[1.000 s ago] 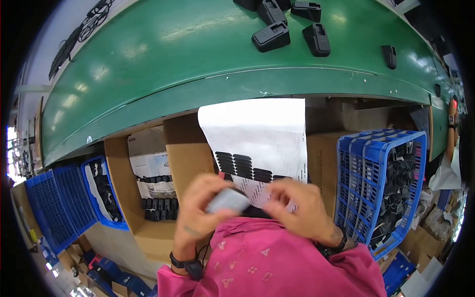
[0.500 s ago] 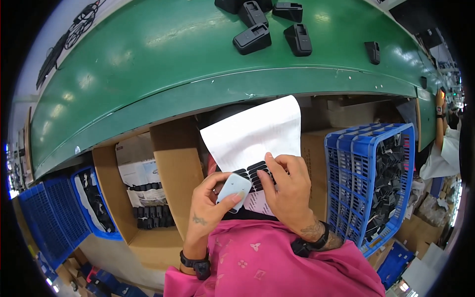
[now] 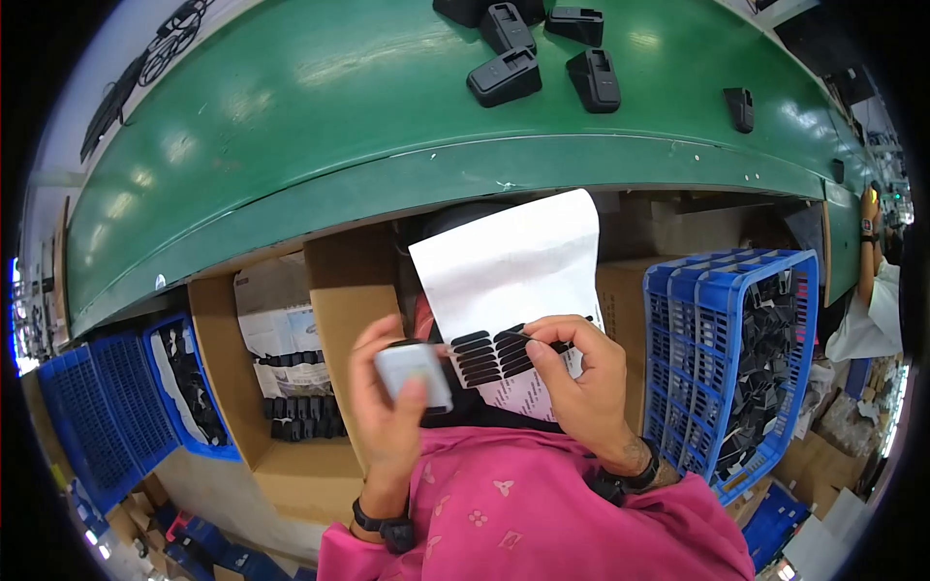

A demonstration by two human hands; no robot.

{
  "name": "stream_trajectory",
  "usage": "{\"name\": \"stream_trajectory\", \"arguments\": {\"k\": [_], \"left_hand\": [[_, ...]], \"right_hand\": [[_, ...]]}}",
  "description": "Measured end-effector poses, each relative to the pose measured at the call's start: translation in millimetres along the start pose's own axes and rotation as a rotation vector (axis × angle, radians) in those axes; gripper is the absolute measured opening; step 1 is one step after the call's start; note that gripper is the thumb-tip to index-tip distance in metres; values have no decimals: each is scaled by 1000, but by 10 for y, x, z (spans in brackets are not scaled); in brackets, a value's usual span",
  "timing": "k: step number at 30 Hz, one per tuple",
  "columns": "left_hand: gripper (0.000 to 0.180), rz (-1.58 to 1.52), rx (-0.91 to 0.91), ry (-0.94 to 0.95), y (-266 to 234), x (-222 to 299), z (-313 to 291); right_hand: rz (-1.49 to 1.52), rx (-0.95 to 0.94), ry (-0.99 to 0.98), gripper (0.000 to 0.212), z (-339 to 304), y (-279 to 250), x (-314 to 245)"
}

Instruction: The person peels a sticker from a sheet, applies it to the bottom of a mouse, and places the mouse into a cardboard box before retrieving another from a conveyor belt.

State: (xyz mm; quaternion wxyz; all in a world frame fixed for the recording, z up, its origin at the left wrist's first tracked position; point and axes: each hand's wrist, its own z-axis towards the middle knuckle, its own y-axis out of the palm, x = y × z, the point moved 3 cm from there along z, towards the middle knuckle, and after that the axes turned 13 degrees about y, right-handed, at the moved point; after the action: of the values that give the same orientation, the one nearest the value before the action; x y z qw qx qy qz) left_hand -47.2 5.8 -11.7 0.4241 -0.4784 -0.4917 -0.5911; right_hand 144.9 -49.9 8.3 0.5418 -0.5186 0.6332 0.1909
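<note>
Holds the block (image 3: pixel 397 364) farther left in the left hand (image 3: pixel 387 412), tipped another way. Now pinches a strip (image 3: pixel 512 334) with the right hand (image 3: pixel 585 385), closed tighter than before.

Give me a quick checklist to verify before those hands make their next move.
1. Left hand has its grip on the pale block: ok.
2. Block's surface marks readable: cannot tell, motion blur.
3. Black strips available on the white sheet: ok, two columns show.
4. Right hand at the strips: ok.
5. Strip pinched free in the right fingertips: cannot tell.
</note>
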Motion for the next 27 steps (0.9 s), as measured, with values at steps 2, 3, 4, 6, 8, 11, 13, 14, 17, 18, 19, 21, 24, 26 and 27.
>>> {"name": "stream_trajectory", "arguments": {"k": [2,3,4,6,8,11,13,14,17,18,19,21,24,26,27], "left_hand": [[49,-40,90,74,23,207,-5],[49,-110,40,26,85,266,14],[48,-181,-11,-22,159,287,38],[48,-178,-174,-83,306,192,43],[49,-128,-266,-154,430,44,23],[47,-95,-354,-282,513,-105,48],[48,-61,-478,-276,540,-152,1],[48,-62,-479,-282,563,-125,-13],[51,-107,-498,-278,656,-52,-79],[51,-107,-497,-285,654,-24,-76],[50,4,-546,-217,654,52,-56],[52,131,-612,-78,659,102,-54],[53,143,-636,-132,675,169,-55],[52,178,-634,-89,681,165,-54],[52,210,-634,-41,686,170,-50]], "right_hand": [[104,-91,39,5,6,3,25],[103,-91,40,5,5,-8,29],[220,-110,122,6,7,-21,54],[329,-138,207,7,-24,-64,45],[582,-154,263,7,-9,-146,1],[579,-140,225,6,12,-220,33],[571,-149,216,6,0,-242,11],[542,-191,250,7,-35,-251,-27],[499,-293,337,8,-108,-216,-134],[469,-342,377,8,-114,-212,-155],[470,-344,385,8,-119,-209,-167],[470,-327,360,7,-127,-206,-206],[476,-324,341,6,-133,-212,-227],[472,-326,330,6,-129,-212,-239],[466,-325,315,5,-126,-213,-243]]}}
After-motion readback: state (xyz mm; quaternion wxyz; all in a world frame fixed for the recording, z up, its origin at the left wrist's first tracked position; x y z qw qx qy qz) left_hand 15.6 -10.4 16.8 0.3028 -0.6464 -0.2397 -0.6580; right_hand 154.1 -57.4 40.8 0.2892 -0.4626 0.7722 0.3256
